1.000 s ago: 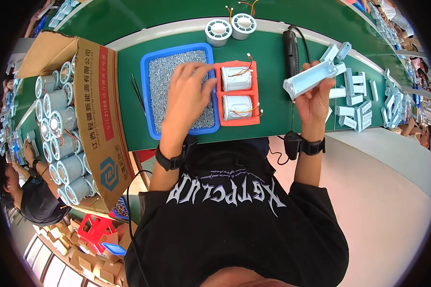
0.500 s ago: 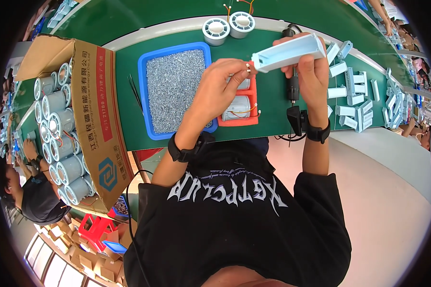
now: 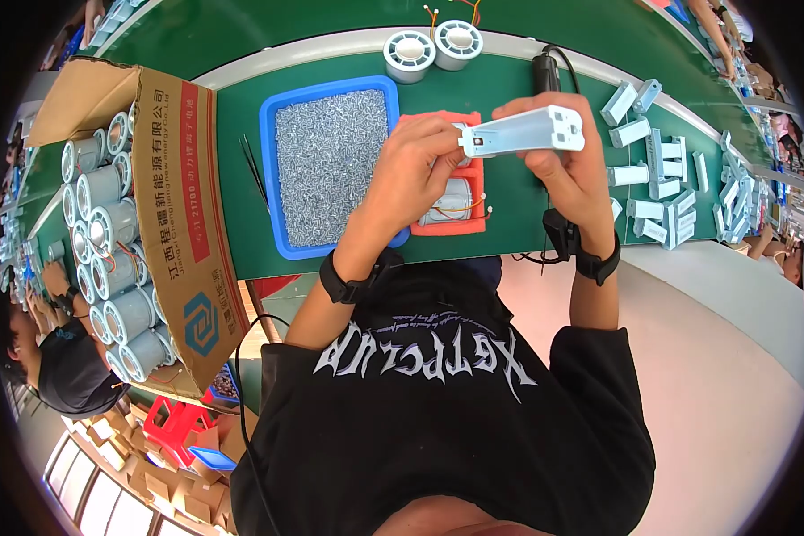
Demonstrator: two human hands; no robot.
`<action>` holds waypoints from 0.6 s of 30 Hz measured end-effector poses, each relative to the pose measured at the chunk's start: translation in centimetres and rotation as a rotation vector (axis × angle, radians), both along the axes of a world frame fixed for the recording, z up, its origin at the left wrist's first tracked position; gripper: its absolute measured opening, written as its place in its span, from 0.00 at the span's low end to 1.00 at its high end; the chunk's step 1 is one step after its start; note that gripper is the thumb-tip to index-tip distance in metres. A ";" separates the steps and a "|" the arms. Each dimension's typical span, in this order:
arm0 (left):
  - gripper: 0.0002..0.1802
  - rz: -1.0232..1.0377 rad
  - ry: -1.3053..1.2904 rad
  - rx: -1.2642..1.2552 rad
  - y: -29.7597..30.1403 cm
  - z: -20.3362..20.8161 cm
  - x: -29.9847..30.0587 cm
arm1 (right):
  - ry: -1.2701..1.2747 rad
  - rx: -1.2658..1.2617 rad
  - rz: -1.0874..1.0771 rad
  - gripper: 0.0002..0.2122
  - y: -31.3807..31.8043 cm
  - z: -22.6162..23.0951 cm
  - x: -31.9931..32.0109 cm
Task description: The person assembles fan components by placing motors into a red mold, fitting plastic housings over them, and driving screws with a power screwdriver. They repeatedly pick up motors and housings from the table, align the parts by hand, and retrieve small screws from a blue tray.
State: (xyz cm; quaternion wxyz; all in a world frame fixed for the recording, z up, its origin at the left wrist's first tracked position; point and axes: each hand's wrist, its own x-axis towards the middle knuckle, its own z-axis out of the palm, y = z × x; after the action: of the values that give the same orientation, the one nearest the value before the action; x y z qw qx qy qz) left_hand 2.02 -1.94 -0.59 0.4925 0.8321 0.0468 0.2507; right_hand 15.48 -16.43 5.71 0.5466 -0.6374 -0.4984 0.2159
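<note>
My right hand (image 3: 573,179) grips a pale blue, open-sided plastic housing (image 3: 523,134), thumb along its lower edge and fingers behind. The hollow side faces me, and a small hole shows at its left end. My left hand (image 3: 415,165) is closed against that left end, thumb and fingertips pinched together; what lies between them is hidden. Under the hands stands a red foam holder (image 3: 463,225) with white cylindrical units (image 3: 451,198) in it, thin wires with small white plugs trailing from one. Left of my left hand sits a blue tray (image 3: 271,179) full of small metal screws.
A black corded power screwdriver (image 3: 545,73) lies beyond my right hand. Two white round units (image 3: 410,55) stand at the back. Tweezers (image 3: 254,168) lie left of the tray. A carton (image 3: 183,223) of cylinders stands at left; several blue housings (image 3: 630,132) lie at right.
The housing has turned so its hollow and right end face me more, and it has come lower and slightly left. My right hand lowered with it; my left fingers now meet its left end.
</note>
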 end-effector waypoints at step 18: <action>0.22 0.128 0.154 0.068 1.0 -0.3 -1.3 | -0.040 0.026 -0.029 0.21 1.2 -3.5 -1.6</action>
State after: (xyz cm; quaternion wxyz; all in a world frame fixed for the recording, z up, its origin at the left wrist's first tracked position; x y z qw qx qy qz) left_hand 0.71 -0.90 -0.94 0.4417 0.8605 0.1290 0.2185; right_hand 13.88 -15.22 2.17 0.5478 -0.6415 -0.5028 0.1886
